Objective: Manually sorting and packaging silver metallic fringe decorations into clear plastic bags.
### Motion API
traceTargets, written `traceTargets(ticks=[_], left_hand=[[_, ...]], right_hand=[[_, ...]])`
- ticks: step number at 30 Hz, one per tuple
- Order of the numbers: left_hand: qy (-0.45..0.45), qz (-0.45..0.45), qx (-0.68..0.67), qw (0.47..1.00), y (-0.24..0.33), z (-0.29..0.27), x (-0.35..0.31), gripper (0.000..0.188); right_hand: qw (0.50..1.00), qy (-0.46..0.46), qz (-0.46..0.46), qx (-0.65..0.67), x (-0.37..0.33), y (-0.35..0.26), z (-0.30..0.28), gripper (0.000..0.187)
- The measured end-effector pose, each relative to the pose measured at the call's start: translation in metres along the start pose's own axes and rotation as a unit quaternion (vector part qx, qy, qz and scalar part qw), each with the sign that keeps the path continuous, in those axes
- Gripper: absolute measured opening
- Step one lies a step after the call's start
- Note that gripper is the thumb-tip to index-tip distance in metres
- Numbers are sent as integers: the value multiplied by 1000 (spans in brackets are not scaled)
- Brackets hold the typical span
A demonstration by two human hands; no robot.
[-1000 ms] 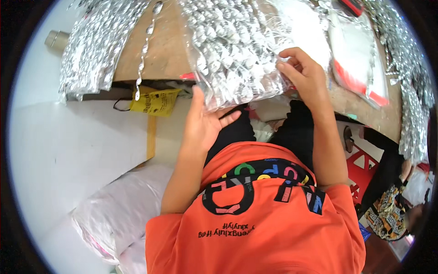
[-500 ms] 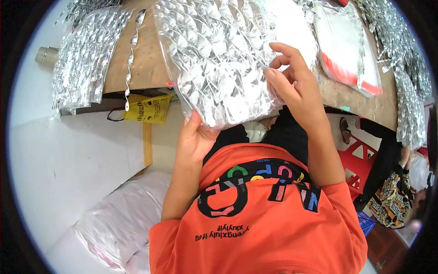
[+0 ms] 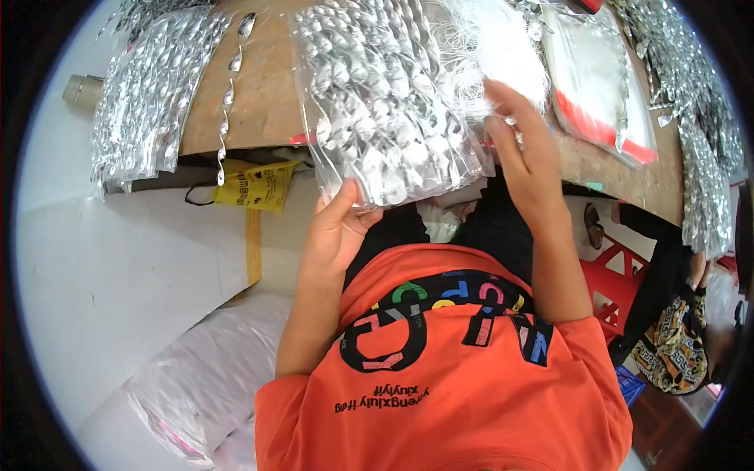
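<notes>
My left hand (image 3: 336,235) grips the near-left corner of a clear plastic bag (image 3: 385,110), thumb on top. Rows of shiny silver twisted spiral strips fill the bag, which is raised in front of the table edge. My right hand (image 3: 532,157) is just beyond the bag's right side, its thumb and fingers curved and apart, with nothing visible between them. Behind its fingertips lies a pile of thin white strings (image 3: 495,55), partly washed out by bright light.
Another silver-strip bundle (image 3: 153,94) hangs over the brown table's (image 3: 263,86) left edge, beside a single twisted strip (image 3: 228,98). Flat clear bags with a red band (image 3: 601,86) lie at right. More silver strips (image 3: 699,141) hang far right. Below are a yellow bag (image 3: 255,187) and red stool (image 3: 616,275).
The bag has shifted slightly and now looks narrower, uncovering more white strings behind it. My right hand has moved a little right, away from the bag's edge. My left hand keeps its hold.
</notes>
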State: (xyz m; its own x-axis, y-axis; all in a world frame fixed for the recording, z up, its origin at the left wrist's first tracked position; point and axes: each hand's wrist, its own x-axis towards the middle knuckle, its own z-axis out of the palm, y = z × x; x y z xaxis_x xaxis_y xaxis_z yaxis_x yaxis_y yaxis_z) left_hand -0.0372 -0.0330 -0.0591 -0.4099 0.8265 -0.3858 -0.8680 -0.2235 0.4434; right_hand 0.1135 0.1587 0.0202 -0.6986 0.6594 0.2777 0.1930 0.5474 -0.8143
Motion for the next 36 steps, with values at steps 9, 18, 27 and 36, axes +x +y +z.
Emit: traceTargets(ticks=[9, 18, 27, 36], left_hand=[[35, 59, 118, 991, -1, 28, -3, 33], [41, 55, 156, 985, 2, 21, -5, 30], [79, 18, 145, 986, 21, 16, -10, 35], [-20, 450, 780, 434, -3, 46, -14, 59]], right_hand=[[934, -122, -251, -222, -27, -15, 56, 66], [944, -171, -203, -198, -24, 3, 29, 62], [929, -133, -171, -299, -23, 10, 13, 58], [948, -159, -206, -182, -22, -14, 38, 70]])
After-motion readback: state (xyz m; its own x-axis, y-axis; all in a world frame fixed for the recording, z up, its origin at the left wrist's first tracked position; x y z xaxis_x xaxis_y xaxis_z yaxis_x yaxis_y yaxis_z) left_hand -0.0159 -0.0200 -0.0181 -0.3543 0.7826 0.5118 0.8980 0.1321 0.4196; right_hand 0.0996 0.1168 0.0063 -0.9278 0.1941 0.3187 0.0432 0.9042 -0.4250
